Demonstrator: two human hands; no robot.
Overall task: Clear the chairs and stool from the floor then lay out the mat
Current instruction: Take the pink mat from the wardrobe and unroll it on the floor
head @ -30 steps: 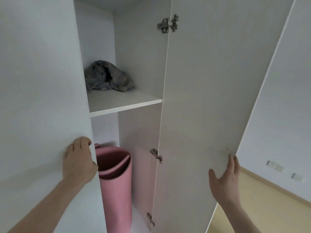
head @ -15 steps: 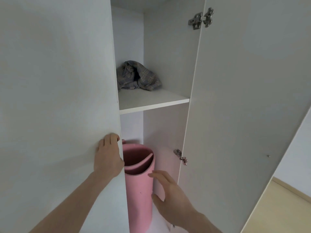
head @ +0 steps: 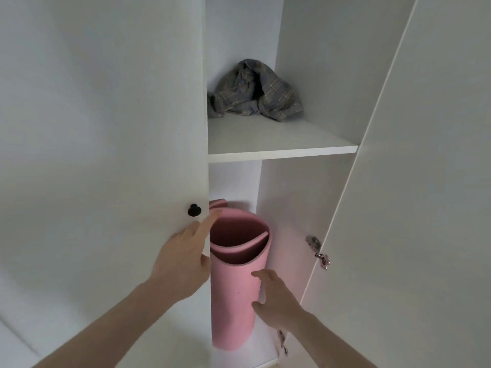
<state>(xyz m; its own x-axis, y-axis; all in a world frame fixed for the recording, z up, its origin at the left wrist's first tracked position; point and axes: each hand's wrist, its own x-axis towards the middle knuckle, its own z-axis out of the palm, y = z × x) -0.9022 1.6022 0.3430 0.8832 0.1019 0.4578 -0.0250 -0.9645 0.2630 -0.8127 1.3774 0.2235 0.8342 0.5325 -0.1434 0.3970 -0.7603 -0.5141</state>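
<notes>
A pink rolled mat (head: pixel 233 293) stands upright in the lower compartment of a white wardrobe, its open top end showing the spiral. My left hand (head: pixel 183 258) lies flat on the edge of the left wardrobe door (head: pixel 106 155), fingers spread, just below a black knob (head: pixel 194 210). My right hand (head: pixel 276 298) curls around the right side of the roll, fingers touching its outer surface, thumb below. No chairs or stool are in view.
A crumpled plaid cloth (head: pixel 255 91) lies on the shelf (head: pixel 281 151) above the mat. The right wardrobe door (head: pixel 411 208) stands open, with metal hinges (head: pixel 318 253) on its inner edge close to my right hand.
The view has shifted closer to the wardrobe. My right hand has moved in from beside the mat onto its right side. My left hand has slid a little lower on the door edge.
</notes>
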